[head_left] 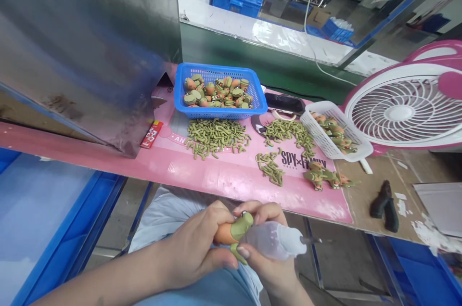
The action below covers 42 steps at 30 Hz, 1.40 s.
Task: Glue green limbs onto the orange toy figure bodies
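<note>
While your left hand [195, 248] wraps its fingers tight around a smooth orange-and-green rubbery toy figure [233, 234] low over your lap, your right hand [262, 248] pinches a soft translucent plastic squeeze bottle [276, 241] against it. Beyond, on the glossy pink mat [224, 176], lie heaps of small green limb pieces [214, 136] before a blue mesh plastic basket [216, 111].
</note>
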Tool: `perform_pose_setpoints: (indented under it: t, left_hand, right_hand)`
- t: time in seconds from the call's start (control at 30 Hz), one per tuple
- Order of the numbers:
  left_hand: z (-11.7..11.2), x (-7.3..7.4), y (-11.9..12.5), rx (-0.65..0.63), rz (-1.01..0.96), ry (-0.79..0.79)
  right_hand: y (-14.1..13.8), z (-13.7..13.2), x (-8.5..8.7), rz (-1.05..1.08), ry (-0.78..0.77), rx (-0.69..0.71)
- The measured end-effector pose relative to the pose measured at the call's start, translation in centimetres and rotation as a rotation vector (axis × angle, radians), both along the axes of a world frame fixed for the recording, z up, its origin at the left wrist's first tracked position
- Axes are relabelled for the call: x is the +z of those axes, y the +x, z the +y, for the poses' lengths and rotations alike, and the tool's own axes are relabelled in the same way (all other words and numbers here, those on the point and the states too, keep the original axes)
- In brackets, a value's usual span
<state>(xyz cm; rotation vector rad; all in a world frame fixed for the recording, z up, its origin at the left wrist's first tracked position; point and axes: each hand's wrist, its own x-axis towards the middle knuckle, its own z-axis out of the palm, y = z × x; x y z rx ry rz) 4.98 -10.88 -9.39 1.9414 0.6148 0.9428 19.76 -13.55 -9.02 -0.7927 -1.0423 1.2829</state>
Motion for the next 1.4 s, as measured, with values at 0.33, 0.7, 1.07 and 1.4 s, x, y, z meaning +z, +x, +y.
perform_pose_setpoints:
  t: [0.33,0.7,1.07,1.4]
  left_hand:
    - [0.01,0.19,0.03,-0.028,-0.051,-0.013]
    - [-0.28,0.08,-0.08,-0.045,-0.045,-0.116]
    - [0.27,0.63,-0.42,-0.035,0.123,0.049]
    - [0.09,0.36,-0.64,-0.031,0.17,0.041]
  right_hand:
    - [0.23,-0.13,0.02,0.002,-0.015,0.043]
    - [0.09,-0.02,0.02,0.076,-0.075,0.06]
    - [0.61,0.17,0.13,-0.003,-0.103,0.076]
    - [0.28,0.05,0.11,-0.008,-0.098,0.033]
